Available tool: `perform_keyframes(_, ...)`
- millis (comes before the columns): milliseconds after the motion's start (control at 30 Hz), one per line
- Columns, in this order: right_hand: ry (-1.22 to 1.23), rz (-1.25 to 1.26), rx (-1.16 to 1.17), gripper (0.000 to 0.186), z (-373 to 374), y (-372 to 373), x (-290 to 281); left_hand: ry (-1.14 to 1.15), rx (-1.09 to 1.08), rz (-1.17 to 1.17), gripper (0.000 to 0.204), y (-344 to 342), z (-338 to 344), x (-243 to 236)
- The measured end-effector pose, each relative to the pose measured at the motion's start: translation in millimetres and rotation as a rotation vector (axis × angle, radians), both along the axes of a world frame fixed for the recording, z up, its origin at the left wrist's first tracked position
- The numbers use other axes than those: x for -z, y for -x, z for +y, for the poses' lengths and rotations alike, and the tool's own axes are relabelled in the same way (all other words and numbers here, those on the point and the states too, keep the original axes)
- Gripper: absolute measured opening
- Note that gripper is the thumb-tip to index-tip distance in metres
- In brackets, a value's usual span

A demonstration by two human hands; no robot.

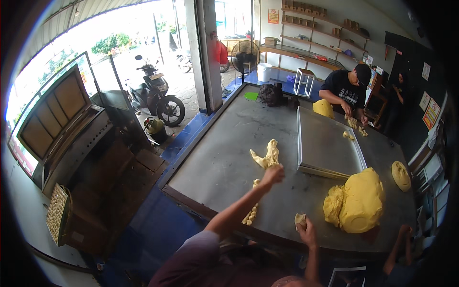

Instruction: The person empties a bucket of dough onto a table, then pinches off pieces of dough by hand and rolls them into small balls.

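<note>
My left hand (273, 176) reaches out over the metal table (215, 143), its fingers closed at the lower end of a pale, irregular lump of dough (271, 153). Part of this dough stretches out to the left like an arm. Closer to the table's front edge, my right hand (307, 233) holds a small flattened piece of dough (300, 219) between thumb and fingers. A row of small dough pieces (250, 215) lies on the table beneath and beside my left forearm.
Right of my right hand sits a big yellow dough mound (359, 201). Behind it rests a metal tray (325, 138) with a few dough balls. Across the table a co-worker (345, 91) handles small dough balls (352, 122). Dark dough (271, 94) lies at the far end; another yellow lump (400, 175) is far right.
</note>
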State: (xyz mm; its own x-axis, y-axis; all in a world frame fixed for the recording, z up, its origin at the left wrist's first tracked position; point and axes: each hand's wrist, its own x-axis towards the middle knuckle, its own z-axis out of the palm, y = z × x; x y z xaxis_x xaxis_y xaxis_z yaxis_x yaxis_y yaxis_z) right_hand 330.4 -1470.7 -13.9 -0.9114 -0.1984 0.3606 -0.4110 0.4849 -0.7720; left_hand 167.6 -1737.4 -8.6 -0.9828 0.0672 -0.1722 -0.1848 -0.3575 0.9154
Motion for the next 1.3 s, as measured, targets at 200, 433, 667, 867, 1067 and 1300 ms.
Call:
perform_keyframes(200,0.022,-0.253,0.020,0.028,-39.9,-0.3,-39.3,0.545,0.387,0.133,0.050,-135.6,56.3,-25.5)
perform_keyframes(433,0.036,-0.270,-0.118,0.030,-5.1,-5.9,-40.4,0.718,0.345,0.304,0.029,-151.3,27.5,-26.1)
perform_keyframes(667,-0.553,-0.128,0.198,0.045,-8.3,-39.8,-0.3,1.388,0.217,0.697,0.053,-176.9,72.4,11.9)
perform_keyframes(867,-0.407,-0.229,0.082,0.061,-38.7,-6.5,16.6,1.380,0.229,0.869,0.074,-168.6,104.2,64.6)
perform_keyframes(1067,-0.739,-0.043,0.309,0.065,-46.6,105.3,18.1,1.699,0.235,0.583,0.073,-68.2,111.5,35.6)
perform_keyframes(1300,-0.400,-0.035,-0.124,0.061,-15.9,82.5,25.5,1.498,0.559,0.965,0.065,-82.5,90.1,25.5)
